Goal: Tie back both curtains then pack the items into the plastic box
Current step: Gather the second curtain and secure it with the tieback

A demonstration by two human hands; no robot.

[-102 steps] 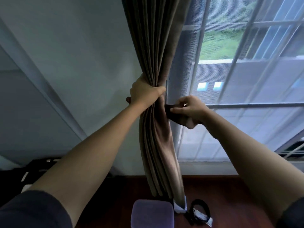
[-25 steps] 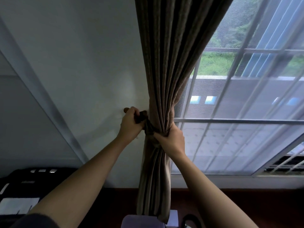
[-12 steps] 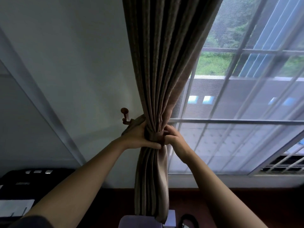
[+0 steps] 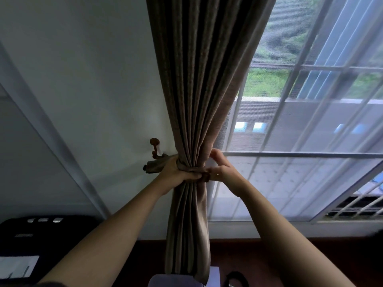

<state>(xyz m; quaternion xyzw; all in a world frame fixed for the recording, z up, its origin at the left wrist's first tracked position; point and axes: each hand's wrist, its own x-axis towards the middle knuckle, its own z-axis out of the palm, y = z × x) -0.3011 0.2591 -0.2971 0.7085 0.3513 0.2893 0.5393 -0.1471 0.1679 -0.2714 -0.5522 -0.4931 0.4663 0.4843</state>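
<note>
Brown pleated fabric curtain [image 4: 196, 100], one, cinched by one tieback band [image 4: 154, 166]; left hand [image 4: 176, 172] grips both, right hand [image 4: 226, 172] pinches its end; one reddish knobbed hook [image 4: 154, 142] at ten o'clock.

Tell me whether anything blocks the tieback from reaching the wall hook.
Nothing visible does. The tieback reaches the wall hook, though whether it is looped on is unclear. The left hand grips the curtain beside it; the right hand pinches the band's other end.
</note>
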